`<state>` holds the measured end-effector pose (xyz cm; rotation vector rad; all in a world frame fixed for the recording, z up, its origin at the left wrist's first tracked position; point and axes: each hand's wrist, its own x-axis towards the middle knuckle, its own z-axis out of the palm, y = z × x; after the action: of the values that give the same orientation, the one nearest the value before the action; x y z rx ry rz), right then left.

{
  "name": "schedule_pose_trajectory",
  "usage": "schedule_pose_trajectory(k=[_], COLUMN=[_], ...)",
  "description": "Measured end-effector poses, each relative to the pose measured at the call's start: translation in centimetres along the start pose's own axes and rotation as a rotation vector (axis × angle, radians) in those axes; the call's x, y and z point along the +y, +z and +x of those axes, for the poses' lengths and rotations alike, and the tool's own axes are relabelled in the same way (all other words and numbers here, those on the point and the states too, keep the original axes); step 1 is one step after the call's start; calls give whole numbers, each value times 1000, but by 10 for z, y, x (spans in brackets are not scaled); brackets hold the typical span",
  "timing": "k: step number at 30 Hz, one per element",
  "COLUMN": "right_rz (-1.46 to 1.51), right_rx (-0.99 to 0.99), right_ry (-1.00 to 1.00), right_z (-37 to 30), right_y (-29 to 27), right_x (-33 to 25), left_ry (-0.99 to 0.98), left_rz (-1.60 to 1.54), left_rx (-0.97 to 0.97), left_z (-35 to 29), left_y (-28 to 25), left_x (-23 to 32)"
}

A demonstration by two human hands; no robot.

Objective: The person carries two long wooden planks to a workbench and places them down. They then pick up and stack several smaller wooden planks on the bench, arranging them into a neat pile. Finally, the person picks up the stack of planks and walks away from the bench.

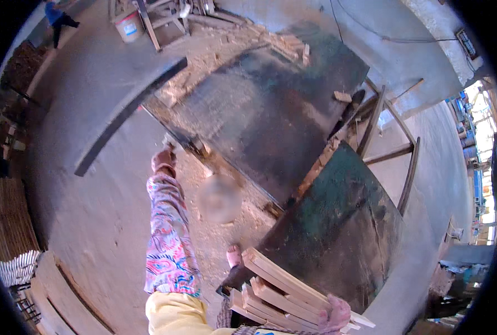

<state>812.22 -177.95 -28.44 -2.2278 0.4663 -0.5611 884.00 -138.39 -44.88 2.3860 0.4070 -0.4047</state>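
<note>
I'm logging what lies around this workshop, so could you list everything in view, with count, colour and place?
Wooden strips: several, pale, lower right
Dark panels: two, black-green, centre
Wood scraps: many, tan, around the panels
Dark beam: one, upper left
Bucket: one, whitish, top left
Wooden frames: at least two, brownish, right and top
Cable: at least one, dark, upper right
Ridged stack: one, brown, left edge
Distant person: one, blue top, upper left
Right-edge clutter: uncountable, mixed colours
Patterned sleeve: one, multicoloured, left forearm
Left hand: one, bare, near panel edge
Right hand: one, bare, gripping strips
</note>
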Motion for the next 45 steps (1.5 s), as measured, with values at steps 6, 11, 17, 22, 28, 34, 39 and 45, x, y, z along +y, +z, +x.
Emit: schedule_pose_trajectory(k=[6,11,17,22,28,34,39,45], right_rz=[262,205,355,-665,-686,-760,-778,-693], right_rx=[-167,-27,-17,-69,-250,-311,-221,-114], right_ry=[914,999,1176,-114,251,322,319,225], right_z=[-3,72,117,131,169,179,172,163], right_y=[-13,2,-7,-14,-14,7,1,2], right_x=[21,-65,-83,-52,-50,-37,-36,-27], left_ry=[251,220,186,344,1116,961,322,469], left_rz=[529,8,-504,-629,-136,87,-148,-91], left_rx=[46,69,-441,-1092,-960,-820,-1068,-918], left_z=[-7,-119,-337,-498,-580,-560,-581,-591], left_y=[7,-6,-66,-30,65,157,125,122], left_x=[5,-5,-23,-40,62,41,81,79])
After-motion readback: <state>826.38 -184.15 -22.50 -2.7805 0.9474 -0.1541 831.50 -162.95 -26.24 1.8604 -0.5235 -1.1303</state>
